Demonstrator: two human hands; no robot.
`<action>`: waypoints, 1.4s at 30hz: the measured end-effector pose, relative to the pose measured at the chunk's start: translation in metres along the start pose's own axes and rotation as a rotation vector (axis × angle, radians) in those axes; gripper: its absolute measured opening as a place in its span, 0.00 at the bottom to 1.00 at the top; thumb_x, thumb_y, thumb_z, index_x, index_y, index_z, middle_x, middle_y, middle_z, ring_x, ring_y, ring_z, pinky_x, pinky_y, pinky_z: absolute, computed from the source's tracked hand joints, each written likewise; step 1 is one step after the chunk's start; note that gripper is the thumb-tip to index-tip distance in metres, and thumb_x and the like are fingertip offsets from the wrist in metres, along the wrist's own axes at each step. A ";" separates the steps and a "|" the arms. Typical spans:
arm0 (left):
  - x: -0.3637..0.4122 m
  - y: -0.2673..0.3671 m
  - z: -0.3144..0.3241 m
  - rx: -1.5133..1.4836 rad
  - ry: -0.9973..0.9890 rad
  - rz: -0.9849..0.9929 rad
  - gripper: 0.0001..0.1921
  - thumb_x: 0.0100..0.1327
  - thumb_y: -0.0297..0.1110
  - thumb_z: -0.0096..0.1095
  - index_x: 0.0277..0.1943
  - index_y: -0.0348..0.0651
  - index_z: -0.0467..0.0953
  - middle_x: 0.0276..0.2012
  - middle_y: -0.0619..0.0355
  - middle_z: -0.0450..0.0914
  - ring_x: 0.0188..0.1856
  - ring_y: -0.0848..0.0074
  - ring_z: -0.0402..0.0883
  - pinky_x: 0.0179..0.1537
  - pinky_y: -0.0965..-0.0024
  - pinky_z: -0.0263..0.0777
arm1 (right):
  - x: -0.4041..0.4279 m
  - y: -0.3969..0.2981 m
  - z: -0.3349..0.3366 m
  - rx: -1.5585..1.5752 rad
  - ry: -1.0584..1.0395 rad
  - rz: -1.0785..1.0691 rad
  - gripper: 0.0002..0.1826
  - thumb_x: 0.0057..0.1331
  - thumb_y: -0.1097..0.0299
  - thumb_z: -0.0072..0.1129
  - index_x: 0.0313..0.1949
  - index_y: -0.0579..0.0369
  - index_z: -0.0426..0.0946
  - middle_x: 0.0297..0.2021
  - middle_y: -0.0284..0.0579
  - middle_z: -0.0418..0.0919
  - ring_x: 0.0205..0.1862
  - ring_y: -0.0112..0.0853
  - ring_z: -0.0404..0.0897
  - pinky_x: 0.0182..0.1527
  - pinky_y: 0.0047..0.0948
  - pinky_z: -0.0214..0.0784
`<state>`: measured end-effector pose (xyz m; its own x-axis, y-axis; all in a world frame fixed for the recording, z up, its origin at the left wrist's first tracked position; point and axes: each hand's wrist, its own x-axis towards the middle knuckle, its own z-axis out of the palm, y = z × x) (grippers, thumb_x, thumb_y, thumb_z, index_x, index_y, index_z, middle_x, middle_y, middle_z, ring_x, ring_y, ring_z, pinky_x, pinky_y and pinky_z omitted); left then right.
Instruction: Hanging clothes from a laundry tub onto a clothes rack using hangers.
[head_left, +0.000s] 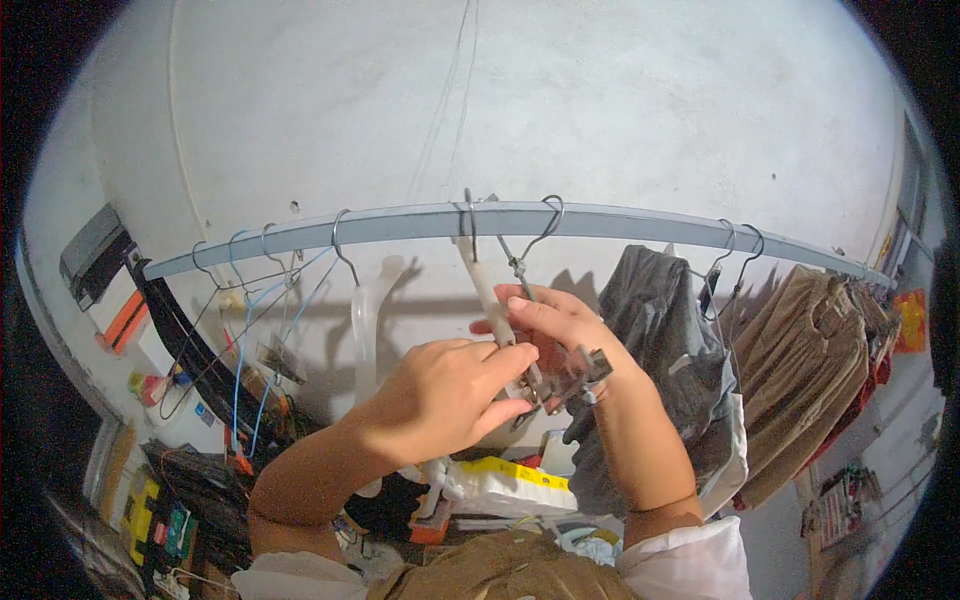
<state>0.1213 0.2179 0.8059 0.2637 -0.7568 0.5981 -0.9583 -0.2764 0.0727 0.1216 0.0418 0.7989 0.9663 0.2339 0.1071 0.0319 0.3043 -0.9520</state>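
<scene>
A grey metal rail runs across before me, with hangers hooked on it. My left hand pinches the lower end of a pale plastic hanger, whose metal hook sits over the rail. Just right of it hangs a metal-stemmed hanger. My right hand curls around that stem, and some of its fingers pass behind the pale hanger. A transparent clip with metal parts lies against my right wrist. Brown cloth shows at the bottom, in front of my body.
Grey trousers and brown corduroy garments hang at the right. On the left are a blue wire hanger and a translucent hanger. A white package with a yellow band lies below. Boxes stand far left.
</scene>
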 end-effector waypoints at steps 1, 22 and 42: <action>0.000 -0.001 0.000 -0.031 0.010 -0.002 0.17 0.52 0.35 0.63 0.43 0.41 0.67 0.25 0.49 0.76 0.30 0.56 0.77 0.30 0.60 0.68 | 0.003 0.001 -0.007 0.001 -0.010 0.003 0.24 0.61 0.59 0.55 0.51 0.64 0.66 0.37 0.46 0.75 0.35 0.29 0.76 0.38 0.27 0.70; -0.021 -0.016 -0.032 -0.335 -0.205 -0.099 0.20 0.53 0.26 0.59 0.48 0.39 0.63 0.26 0.42 0.75 0.29 0.51 0.76 0.29 0.60 0.67 | 0.007 0.005 -0.006 -0.337 0.247 -0.183 0.17 0.62 0.63 0.54 0.44 0.64 0.70 0.17 0.31 0.68 0.15 0.15 0.62 0.16 0.15 0.52; -0.036 -0.028 0.018 0.149 -0.088 -0.080 0.17 0.51 0.26 0.55 0.46 0.39 0.66 0.29 0.56 0.76 0.31 0.65 0.76 0.31 0.67 0.70 | 0.030 0.020 0.009 -0.202 0.302 -0.226 0.16 0.61 0.61 0.58 0.42 0.58 0.68 0.24 0.28 0.65 0.17 0.13 0.58 0.17 0.15 0.48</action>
<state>0.1408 0.2422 0.7680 0.3532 -0.7759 0.5227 -0.9086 -0.4175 -0.0058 0.1491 0.0628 0.7856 0.9597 -0.1078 0.2595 0.2718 0.1231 -0.9544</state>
